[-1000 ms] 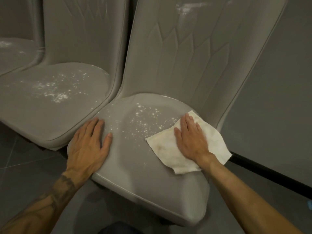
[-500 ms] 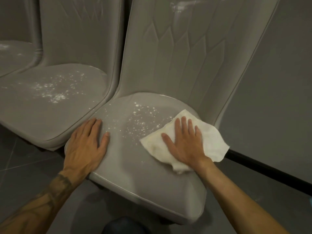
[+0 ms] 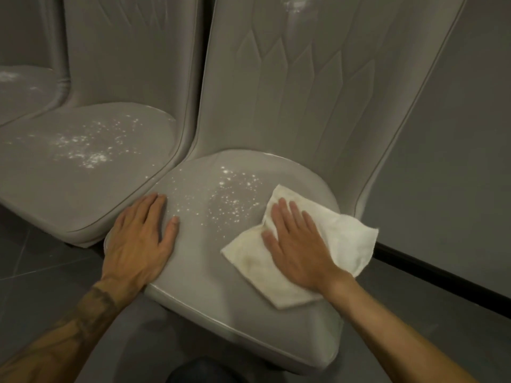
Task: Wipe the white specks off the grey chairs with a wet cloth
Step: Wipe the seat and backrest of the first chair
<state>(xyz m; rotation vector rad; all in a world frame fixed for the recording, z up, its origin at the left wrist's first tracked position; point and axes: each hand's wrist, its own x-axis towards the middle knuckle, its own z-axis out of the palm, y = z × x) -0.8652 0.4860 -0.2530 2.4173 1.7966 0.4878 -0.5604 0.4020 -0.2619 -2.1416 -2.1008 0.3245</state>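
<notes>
A grey padded chair (image 3: 210, 275) stands in front of me, its seat scattered with white specks (image 3: 229, 197) across the middle. My right hand (image 3: 297, 251) presses flat on a white cloth (image 3: 345, 239) lying on the right side of that seat. The cloth is creased and slightly stained at its near corner. My left hand (image 3: 139, 241) rests flat, fingers spread, on the seat's left front edge, holding nothing. A second grey chair (image 3: 69, 194) to the left has a denser patch of white specks (image 3: 85, 150) on its seat.
A third seat (image 3: 19, 89) with specks shows at the far left. A grey wall with a black skirting strip (image 3: 442, 277) runs along the right. Dark grey floor tiles (image 3: 36, 261) lie below the chairs. A white smear (image 3: 293, 5) marks the near chair's backrest top.
My right hand slid the cloth left over the specks, then back toward the seat's right side, where it lies more folded. My left hand stayed planted on the seat edge.
</notes>
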